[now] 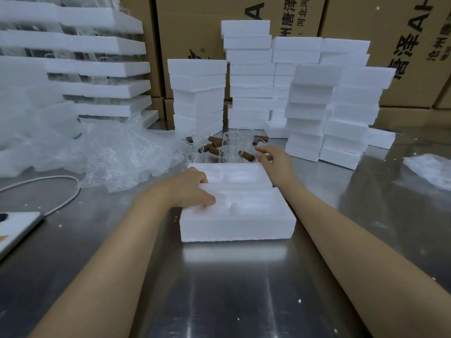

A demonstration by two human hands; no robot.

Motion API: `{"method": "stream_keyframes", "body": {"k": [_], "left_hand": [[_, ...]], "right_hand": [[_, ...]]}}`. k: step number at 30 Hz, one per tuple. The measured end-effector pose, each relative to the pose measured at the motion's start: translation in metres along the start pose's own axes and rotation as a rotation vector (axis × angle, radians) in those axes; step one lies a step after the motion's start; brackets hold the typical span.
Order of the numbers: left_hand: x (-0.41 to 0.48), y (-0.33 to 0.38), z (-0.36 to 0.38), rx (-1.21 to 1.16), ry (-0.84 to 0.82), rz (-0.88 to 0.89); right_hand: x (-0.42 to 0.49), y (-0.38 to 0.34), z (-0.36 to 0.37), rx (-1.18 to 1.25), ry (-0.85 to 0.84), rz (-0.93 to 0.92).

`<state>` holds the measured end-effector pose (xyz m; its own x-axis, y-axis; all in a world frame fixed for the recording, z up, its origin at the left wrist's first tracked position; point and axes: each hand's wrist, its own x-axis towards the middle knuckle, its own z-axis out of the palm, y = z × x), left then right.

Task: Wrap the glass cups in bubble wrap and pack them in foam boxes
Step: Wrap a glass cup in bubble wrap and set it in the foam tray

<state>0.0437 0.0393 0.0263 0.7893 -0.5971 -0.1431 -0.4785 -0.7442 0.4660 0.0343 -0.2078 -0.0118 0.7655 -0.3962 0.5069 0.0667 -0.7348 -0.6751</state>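
Observation:
Two white foam box halves lie open side by side on the steel table, the near half (pixel 238 224) in front and the far half (pixel 229 173) behind it, both with moulded hollows facing up. My left hand (pixel 192 189) rests on their left edge where the two halves meet. Fingers spread, my right hand (pixel 273 158) hovers over the far half's right corner, holding nothing. Just behind stand several clear glass cups (pixel 230 148) with brown wooden handles. A heap of bubble wrap (pixel 114 152) lies to the left of the cups.
Stacks of closed foam boxes (pixel 307 111) rise behind and to the right of the cups, with cardboard cartons (pixel 190 28) against the back. Foam trays holding glassware (pixel 97 67) stand at far left. A white cable (pixel 61 191) and device sit at left; a plastic scrap (pixel 432 172) lies at right.

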Motion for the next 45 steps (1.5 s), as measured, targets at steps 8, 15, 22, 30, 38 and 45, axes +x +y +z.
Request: {"method": "stream_keyframes", "body": {"k": [8, 15, 22, 30, 38, 45], "left_hand": [[0.001, -0.001, -0.001, -0.003, -0.008, -0.033], [0.002, 0.002, -0.003, 0.008, -0.024, -0.040], [0.003, 0.002, -0.002, 0.039, -0.033, -0.054], [0.003, 0.002, -0.003, 0.010, -0.023, -0.069], [0.009, 0.001, 0.008, -0.098, 0.143, 0.009], [0.015, 0.000, 0.015, -0.418, 0.275, 0.020]], "right_hand": [[0.012, 0.002, 0.003, 0.310, -0.111, 0.247], [0.011, -0.001, 0.003, 0.415, -0.199, 0.356], [0.009, -0.003, -0.002, 0.473, -0.080, 0.345], [0.005, -0.003, -0.017, 0.683, 0.061, 0.335], [-0.015, -0.040, -0.049, 0.905, 0.028, 0.312], [-0.059, -0.069, -0.061, 0.801, -0.062, 0.310]]}}
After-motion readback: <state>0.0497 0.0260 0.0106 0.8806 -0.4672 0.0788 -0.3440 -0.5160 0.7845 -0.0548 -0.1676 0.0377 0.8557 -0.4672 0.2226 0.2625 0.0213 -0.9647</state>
